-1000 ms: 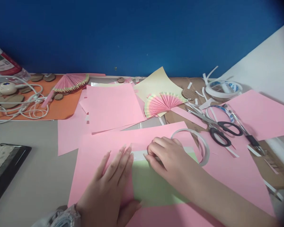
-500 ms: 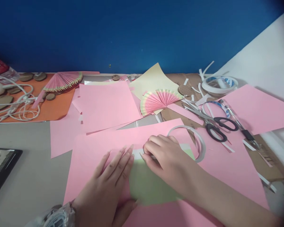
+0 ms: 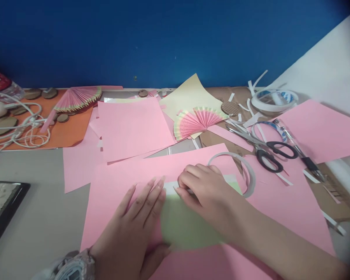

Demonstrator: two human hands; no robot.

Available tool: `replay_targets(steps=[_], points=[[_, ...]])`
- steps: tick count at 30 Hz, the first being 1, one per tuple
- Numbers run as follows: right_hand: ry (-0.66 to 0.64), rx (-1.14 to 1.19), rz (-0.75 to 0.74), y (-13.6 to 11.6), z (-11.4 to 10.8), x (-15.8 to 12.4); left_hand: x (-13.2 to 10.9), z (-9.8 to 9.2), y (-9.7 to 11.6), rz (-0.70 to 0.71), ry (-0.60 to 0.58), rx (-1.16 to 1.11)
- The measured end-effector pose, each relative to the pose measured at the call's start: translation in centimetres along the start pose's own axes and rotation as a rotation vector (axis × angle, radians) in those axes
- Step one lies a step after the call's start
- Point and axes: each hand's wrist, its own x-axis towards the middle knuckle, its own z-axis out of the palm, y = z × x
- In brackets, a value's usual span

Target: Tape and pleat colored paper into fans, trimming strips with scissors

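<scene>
A green piece of paper (image 3: 188, 223) lies on a large pink sheet (image 3: 107, 194) in front of me. A white strip of tape (image 3: 171, 188) runs along its far edge. My left hand (image 3: 140, 217) lies flat with fingers stretched out, its fingertips by the strip's left end and its thumb at the paper's near left corner. My right hand (image 3: 205, 190) is closed, with curled fingers and thumb pressed at the strip. What exactly sits in its grip is partly hidden. Just behind it rests a white tape roll (image 3: 251, 177).
Scissors (image 3: 265, 153) and a pen (image 3: 301, 151) lie to the right, near more tape rolls (image 3: 275, 101) and white scraps. Folded paper fans (image 3: 200, 120) and pink sheets (image 3: 137, 130) are behind. At left are a tablet (image 3: 6, 206) and a white cable (image 3: 32, 120).
The view has shifted slightly, so everything sits a little differently in the picture. Both hands keep nearly the same pose on the green paper.
</scene>
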Motion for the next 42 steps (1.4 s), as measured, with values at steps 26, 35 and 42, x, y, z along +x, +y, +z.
replay_targets(steps=[26,35,42], points=[[0.056,0.034,-0.01,-0.4,-0.8,0.0,2.2,0.1,2.1,-0.038,0.054,0.05],[0.016,-0.069,0.06,0.3,-1.6,-0.5,1.8,0.6,1.9,-0.063,0.005,-0.05],[0.003,-0.138,-0.007,1.4,-0.8,-0.7,1.9,1.0,1.7,-0.023,0.043,-0.03]])
